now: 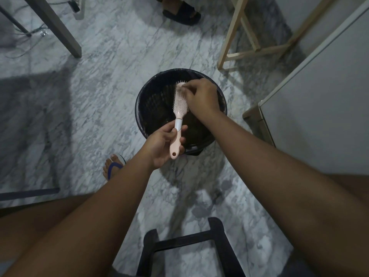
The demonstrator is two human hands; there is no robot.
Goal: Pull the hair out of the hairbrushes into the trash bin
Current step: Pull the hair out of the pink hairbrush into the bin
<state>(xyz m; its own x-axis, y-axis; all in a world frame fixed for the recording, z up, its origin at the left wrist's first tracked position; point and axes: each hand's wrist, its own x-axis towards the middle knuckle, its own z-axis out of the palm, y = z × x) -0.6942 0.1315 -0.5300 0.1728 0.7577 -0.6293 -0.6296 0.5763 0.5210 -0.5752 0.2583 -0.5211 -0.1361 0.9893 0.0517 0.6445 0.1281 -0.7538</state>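
A pink hairbrush point(179, 108) with a white collar on its handle is held over the black trash bin point(151, 96), bristles facing up. My left hand point(161, 145) grips the handle near its end. My right hand point(200, 95) rests on the far end of the brush head, fingers pinched down into the bristles. Whether any hair sits between those fingers is too small to tell. The bin is lined with a dark bag and stands on the marble floor.
A black stool point(185, 242) stands near my knees. A white cabinet point(319, 108) is at the right, a pale wooden frame point(241, 52) behind the bin. My foot in a blue sandal point(112, 167) is left of the bin. Another person's sandalled foot point(180, 12) is at the top.
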